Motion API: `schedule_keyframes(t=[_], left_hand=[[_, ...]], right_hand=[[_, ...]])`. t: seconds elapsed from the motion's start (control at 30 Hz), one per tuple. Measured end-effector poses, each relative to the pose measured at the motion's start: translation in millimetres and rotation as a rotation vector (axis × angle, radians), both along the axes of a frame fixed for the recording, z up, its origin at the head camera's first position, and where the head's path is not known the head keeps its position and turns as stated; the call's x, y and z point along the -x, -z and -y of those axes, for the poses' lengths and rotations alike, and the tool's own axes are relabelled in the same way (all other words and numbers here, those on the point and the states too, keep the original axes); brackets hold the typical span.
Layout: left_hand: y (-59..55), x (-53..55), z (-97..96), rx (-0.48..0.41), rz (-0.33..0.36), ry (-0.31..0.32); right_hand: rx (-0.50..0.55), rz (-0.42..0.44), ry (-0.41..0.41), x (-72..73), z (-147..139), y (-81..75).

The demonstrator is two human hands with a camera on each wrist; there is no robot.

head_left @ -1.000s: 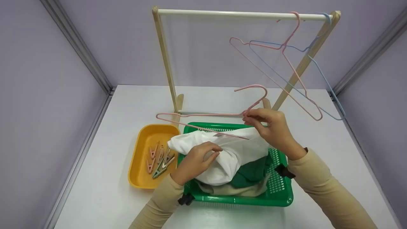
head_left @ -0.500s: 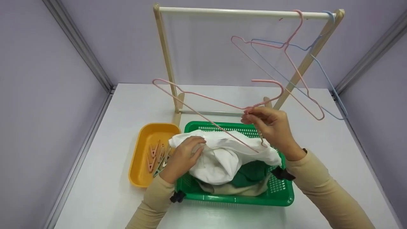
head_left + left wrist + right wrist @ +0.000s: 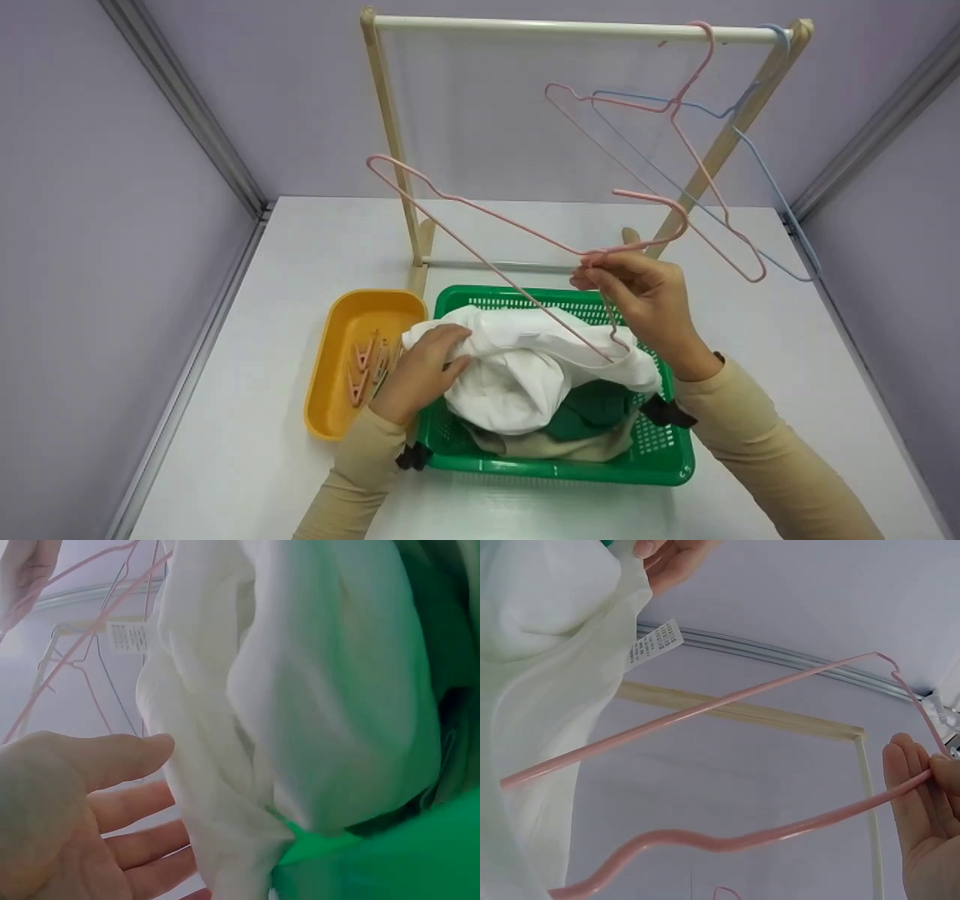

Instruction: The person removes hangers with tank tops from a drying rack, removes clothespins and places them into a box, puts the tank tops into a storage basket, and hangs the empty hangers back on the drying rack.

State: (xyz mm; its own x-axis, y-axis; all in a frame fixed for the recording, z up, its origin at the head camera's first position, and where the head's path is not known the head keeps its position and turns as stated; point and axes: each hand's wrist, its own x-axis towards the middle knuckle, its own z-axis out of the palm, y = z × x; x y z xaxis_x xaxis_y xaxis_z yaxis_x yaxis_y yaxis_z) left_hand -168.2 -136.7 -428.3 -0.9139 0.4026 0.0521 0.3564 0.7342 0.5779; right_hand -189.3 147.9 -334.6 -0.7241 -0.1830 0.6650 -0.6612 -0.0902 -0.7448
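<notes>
My right hand pinches a pink wire hanger just below its hook, with thumb and fingertips. The hanger is tilted, its far end raised to the left. Its near end goes into the opening of a white garment, where the cloth hides the tip. That garment lies bunched on top of the green basket. My left hand is at the garment's left edge. In the left wrist view its thumb and extended fingers meet the cloth's edge, uncurled. A white care label sticks out from the garment.
Green cloth and beige cloth lie under the white garment. At left a yellow tray holds several clothespins. Behind stands a rack with a white bar, carrying a pink hanger and a blue hanger.
The held hanger has tipped, its left end rising and its near end dropping into the garment's opening. My left hand has moved left to the garment's edge.
</notes>
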Motion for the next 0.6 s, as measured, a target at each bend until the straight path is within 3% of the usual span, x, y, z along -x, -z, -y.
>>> schedule_keyframes(t=[0.27,0.6], left_hand=[[3.0,-3.3,-5.4,0.020,0.055,0.090],[0.8,-4.4,-8.2,0.150,0.211,0.158]], right_hand=[[0.122,-0.038,0.034,-7.0,1,-6.0],[0.230,-0.064,0.127,-11.9,-6,-14.3]])
